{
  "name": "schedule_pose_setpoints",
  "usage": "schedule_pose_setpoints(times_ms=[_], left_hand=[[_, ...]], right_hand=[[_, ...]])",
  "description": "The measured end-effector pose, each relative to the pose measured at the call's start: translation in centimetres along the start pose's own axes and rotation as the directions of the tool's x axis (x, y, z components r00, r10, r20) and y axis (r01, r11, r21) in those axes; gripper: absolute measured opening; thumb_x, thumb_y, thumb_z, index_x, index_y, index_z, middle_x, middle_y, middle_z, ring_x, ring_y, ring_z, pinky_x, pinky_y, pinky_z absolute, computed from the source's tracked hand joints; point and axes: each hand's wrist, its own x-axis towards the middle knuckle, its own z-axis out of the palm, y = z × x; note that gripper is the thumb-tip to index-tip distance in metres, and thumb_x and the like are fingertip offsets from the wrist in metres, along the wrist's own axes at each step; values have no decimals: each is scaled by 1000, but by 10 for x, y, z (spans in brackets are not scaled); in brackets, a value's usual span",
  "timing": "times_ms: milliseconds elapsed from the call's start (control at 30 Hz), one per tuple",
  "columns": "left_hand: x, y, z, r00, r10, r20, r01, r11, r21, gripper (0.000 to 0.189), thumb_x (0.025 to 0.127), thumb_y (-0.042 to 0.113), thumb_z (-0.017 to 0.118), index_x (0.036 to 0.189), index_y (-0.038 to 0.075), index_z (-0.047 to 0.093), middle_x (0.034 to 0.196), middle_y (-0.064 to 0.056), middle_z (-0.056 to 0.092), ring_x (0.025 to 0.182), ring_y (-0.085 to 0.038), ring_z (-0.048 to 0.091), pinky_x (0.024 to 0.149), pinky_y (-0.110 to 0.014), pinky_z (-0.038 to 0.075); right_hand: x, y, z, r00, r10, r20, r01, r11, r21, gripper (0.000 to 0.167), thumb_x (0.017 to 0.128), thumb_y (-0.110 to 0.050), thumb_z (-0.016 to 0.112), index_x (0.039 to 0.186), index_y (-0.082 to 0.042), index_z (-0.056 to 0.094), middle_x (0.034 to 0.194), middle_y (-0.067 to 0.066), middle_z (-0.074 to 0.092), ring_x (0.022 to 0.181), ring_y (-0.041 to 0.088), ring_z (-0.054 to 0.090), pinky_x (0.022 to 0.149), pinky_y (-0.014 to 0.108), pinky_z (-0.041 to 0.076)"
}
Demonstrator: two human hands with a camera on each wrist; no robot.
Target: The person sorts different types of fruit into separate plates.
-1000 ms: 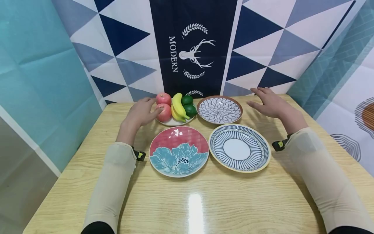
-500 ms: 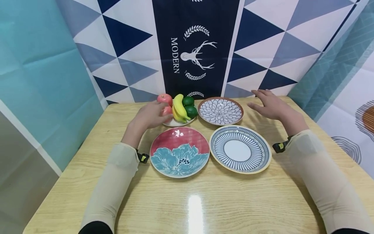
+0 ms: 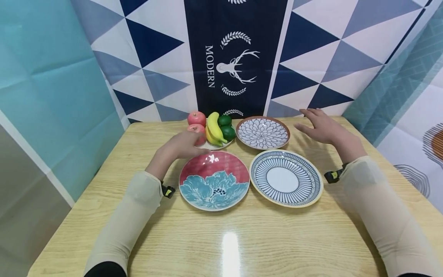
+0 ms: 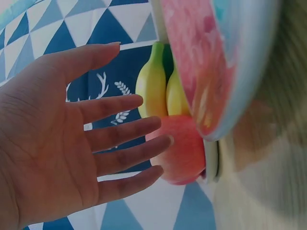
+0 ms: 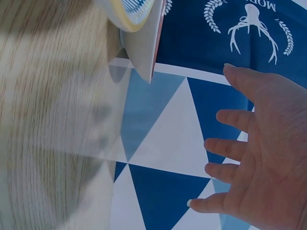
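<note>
Plate, pink-and-teal [image 3: 214,182]: hovering at eleven o'clock with left hand [image 3: 182,145]; at three o'clock of brown-rimmed plate [image 3: 263,133] with right hand [image 3: 324,127]; all fingers apart.

The head view looks forward and down over the table [image 3: 183,242]; both wrist views, close in and tipped sideways, face the backdrop [image 3: 242,23] all three share.

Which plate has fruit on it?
The back-left plate: fruit sits on it alone. The red-and-teal plate, yellow-rimmed plate and brown-rimmed plate carry none.
</note>
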Motion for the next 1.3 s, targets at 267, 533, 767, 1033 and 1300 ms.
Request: schedule_pose_setpoints(times_ms=[267, 533, 767, 1033, 1300], left_hand=[[-3, -4, 10, 993, 73, 95, -65, 994, -82, 63, 89, 31, 85, 141, 7, 61, 136, -13, 66, 127, -32, 61, 99, -48, 57], [-4, -6, 8, 979, 95, 183, -66, 985, -156, 68, 86, 19, 89, 144, 4, 58, 142, -15, 61, 132, -35, 58, 103, -49, 55], [3, -26, 17, 973, 68, 223, -29, 984, -174, 59, 89, 19, 85, 143, 9, 62, 129, -11, 66, 118, -30, 60, 100, -42, 56], [8, -43, 23, 962, 63, 267, -4, 977, -215, 53, 93, 22, 82, 141, 10, 63, 122, -10, 66, 115, -29, 59, 101, -44, 53], [7, -44, 24, 960, 33, 276, 33, 972, -233, 52, 93, 23, 82, 139, 11, 63, 125, -11, 65, 118, -30, 57, 103, -45, 52]], right_hand=[[-1, -2, 1, 1000, 5, 8, -5, 1000, -2, 83, 110, -54, 48, 166, 1, 22, 165, 39, 17, 152, 60, 13, 118, 76, 17], [-2, 0, 2, 1000, 8, 4, -8, 1000, -16, 83, 109, -54, 48, 166, 1, 22, 165, 39, 18, 152, 59, 14, 118, 75, 18], [-2, -5, 1, 1000, 2, 7, -2, 1000, -18, 82, 109, -54, 48, 165, 1, 23, 165, 39, 18, 152, 60, 14, 118, 75, 18], [-3, -6, 2, 1000, -12, 10, 12, 1000, -12, 82, 110, -53, 47, 165, 2, 22, 164, 40, 18, 152, 60, 14, 118, 75, 17], [-2, -6, 3, 1000, -5, 14, 6, 1000, -18, 83, 109, -55, 47, 165, 1, 23, 165, 39, 18, 152, 60, 13, 118, 76, 17]])
